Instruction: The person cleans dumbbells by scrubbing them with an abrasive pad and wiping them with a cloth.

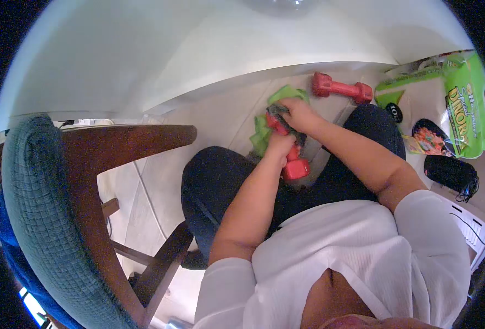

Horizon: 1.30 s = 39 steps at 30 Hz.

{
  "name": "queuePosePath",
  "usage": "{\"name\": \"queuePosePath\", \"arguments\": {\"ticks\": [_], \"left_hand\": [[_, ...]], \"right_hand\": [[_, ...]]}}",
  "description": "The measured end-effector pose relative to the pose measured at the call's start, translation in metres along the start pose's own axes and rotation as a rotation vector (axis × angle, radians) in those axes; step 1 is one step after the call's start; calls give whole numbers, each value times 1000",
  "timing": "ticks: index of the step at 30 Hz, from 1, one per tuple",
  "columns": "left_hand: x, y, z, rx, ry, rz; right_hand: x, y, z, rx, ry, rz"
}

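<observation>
My left hand point(281, 149) is closed around the handle of a red dumbbell point(295, 169), held tilted above the floor between my knees. The dumbbell's near head shows below that hand; the far head is partly covered. At that far end, my right hand point(298, 114) is closed on a green cloth point(287, 94), pressing a dark grey, dirty-looking part of it against the dumbbell. More green folds hang to the left of the dumbbell. A second red dumbbell point(341, 89) lies on the floor beyond my right hand.
A white curved surface point(198, 60) rises in front. At left stands a wooden chair point(138, 142) with a teal padded back point(50, 219). On the right are a green food package point(467, 104), a black object with a cord point(450, 172) and a white slotted unit point(475, 227).
</observation>
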State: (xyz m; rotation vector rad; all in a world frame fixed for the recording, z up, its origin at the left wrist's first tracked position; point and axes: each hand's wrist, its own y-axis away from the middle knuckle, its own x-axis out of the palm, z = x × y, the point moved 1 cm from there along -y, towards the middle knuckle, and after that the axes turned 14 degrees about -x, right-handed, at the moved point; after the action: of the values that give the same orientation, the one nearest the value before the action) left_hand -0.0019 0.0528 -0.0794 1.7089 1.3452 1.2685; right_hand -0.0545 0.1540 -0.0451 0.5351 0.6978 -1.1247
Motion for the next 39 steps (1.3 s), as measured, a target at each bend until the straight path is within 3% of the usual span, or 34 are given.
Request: {"name": "queuePosePath", "arguments": {"ticks": [3, 9, 12, 15, 17, 20, 23, 26, 32, 35, 38, 39], "left_hand": [[0, -6, -1, -38, 48, -3], [5, 10, -12, -107, 35, 13], [3, 2, -6, -105, -32, 4], [5, 1, -8, -95, -36, 19], [7, 2, -10, -41, -72, 12], [3, -10, -3, 82, -106, 0], [6, -2, -9, 14, -69, 26], [0, -15, 2, -90, -32, 8], [5, 5, -15, -165, 83, 66], [5, 6, -16, -167, 19, 57], [2, 6, -8, -48, -50, 27], [2, 5, -6, -26, -46, 7]], "right_hand": [[-2, -11, 3, -53, 59, -34], [-1, -36, -21, 143, 40, -156], [-19, -31, -42, 419, -268, -157], [-18, -5, -7, 55, -140, 42], [-8, 6, 7, -238, -30, 53], [-2, 8, 8, -270, 64, 48], [-2, 4, 4, -330, 68, -61], [0, -10, 2, -122, -1, -18], [-5, -36, 2, -153, 79, 66], [-12, -45, -14, 168, 65, -187], [-45, -35, -24, 313, -378, -28], [-46, -27, -23, 263, -446, 16]]}}
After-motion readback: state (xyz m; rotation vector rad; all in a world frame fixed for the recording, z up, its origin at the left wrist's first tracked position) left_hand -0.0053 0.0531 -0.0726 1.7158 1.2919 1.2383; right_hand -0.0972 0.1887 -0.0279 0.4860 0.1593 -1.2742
